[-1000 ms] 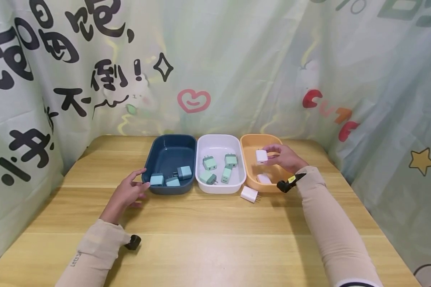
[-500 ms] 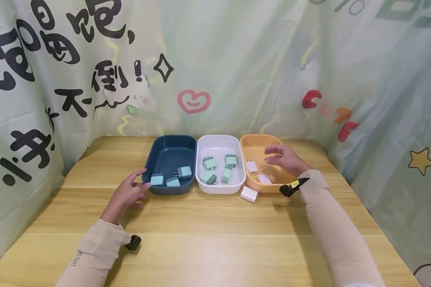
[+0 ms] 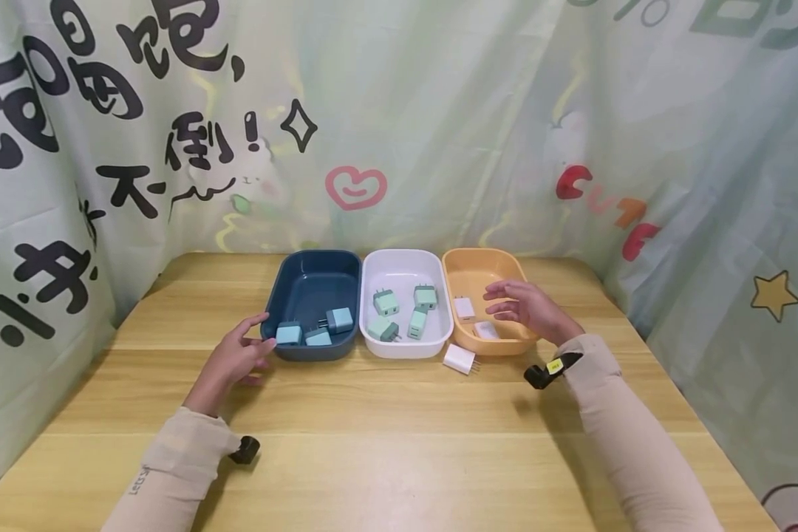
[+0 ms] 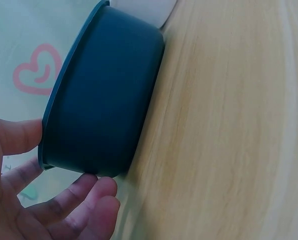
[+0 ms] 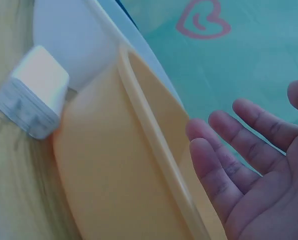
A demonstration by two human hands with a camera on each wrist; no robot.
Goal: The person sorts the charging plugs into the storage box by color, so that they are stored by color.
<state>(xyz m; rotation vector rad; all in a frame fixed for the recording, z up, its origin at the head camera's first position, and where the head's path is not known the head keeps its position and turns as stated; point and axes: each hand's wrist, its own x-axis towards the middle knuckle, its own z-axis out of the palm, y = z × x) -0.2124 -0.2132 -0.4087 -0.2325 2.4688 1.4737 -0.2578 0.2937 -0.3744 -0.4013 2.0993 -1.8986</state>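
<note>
My left hand [image 3: 234,360] touches the near left corner of a dark blue bin [image 3: 319,284]. Its thumb lies at the rim, with relaxed fingers along the side in the left wrist view. Over the right side of an orange bin [image 3: 482,267], my right hand [image 3: 532,310] has its fingers spread and holds nothing. Inside that bin lie two white charger plugs, one toward the left wall [image 3: 464,309] and the other near the front [image 3: 486,330]. Another white charger plug [image 3: 460,359] lies on the table against the orange bin's front left corner, prongs pointing right.
Between the blue and orange bins stands a white bin [image 3: 406,266] with several green charger plugs [image 3: 386,301]. The blue bin holds 3 blue charger plugs [image 3: 338,320]. A printed curtain [image 3: 439,133] hangs behind the wooden table [image 3: 372,443].
My right hand let go of a white charger plug, which now lies in the orange bin. The hand then drew back slightly toward me. My left hand stayed at the blue bin.
</note>
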